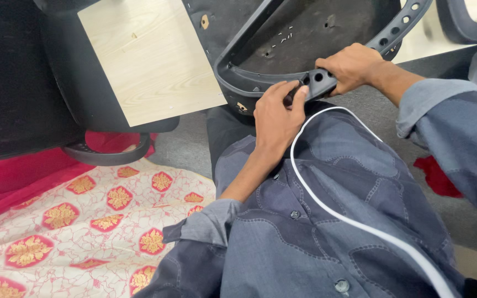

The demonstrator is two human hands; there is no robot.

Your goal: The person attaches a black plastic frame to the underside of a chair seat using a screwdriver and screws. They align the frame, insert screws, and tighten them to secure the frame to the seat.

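Gripping a black plastic chair armrest (282, 60), both hands sit at the lower end of its loop, just above the person's lap at 12 o'clock in the head view.

Left hand (276, 118): fingers curled and pinched against the armrest's lower bar beside a row of holes, thumb on top; closed on the part.

Right hand (351, 66): at 1 o'clock, wrapped over the same bar, knuckles up, fingers clamped around it. The two hands lie close together, nearly touching.

Armrest: curved black frame, perforated strip (401, 22) running up toward 1 o'clock, resting against the dark underside of a chair seat (327, 25).

Wooden panel (150, 60): pale, light-grained, at 11 o'clock, edged by a dark padded part (78, 83).

White cable (332, 209): looping from beneath the left hand down across a patched grey-blue denim shirt (316, 232) toward 5 o'clock.

Floor cloth (84, 221): cream with red and gold floral medallions, at 8 o'clock; red fabric (12, 182) at 9 o'clock; another red scrap (437, 176) at 3 o'clock on grey carpet (183, 149).
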